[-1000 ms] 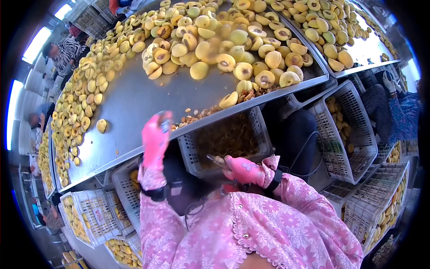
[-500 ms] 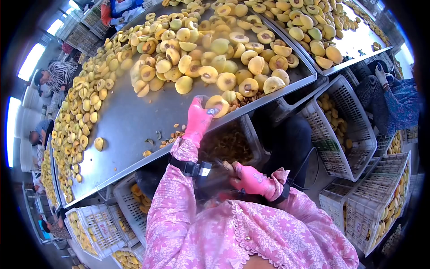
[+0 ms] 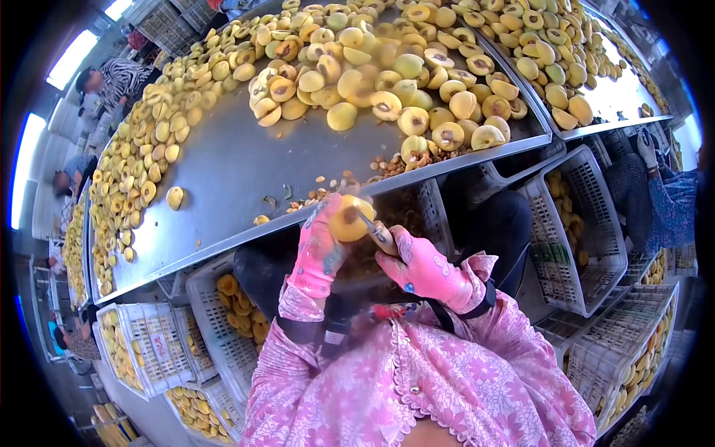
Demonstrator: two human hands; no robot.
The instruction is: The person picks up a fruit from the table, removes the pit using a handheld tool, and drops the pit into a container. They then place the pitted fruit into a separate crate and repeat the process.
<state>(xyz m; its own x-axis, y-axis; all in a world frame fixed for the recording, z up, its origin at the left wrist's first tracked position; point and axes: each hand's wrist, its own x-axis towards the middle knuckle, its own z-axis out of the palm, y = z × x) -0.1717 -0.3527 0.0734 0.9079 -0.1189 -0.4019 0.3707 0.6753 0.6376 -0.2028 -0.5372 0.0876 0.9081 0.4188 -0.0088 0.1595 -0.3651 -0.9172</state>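
Note:
My left hand (image 3: 322,242), in a pink glove, holds a halved yellow fruit (image 3: 347,222) just off the front edge of the metal table (image 3: 216,164). My right hand (image 3: 424,268), gloved in pink too, is closed round the wooden handle of a small tool (image 3: 384,238). The tool's thin metal tip touches the cut face of the fruit, near its brown centre. Behind my hands, halved fruits (image 3: 387,106) are heaped on the table. Small brown pits and scraps (image 3: 313,197) lie along its front edge.
White crates with fruit stand at the lower left (image 3: 156,350) and right (image 3: 577,223). A crate (image 3: 439,216) sits below the table edge. A co-worker's sleeve (image 3: 670,212) shows at the right. Other people (image 3: 119,82) are at the left.
My left hand has drawn back from the table with the fruit, and my right hand has lifted the tool to it. The camera view has shifted slightly.

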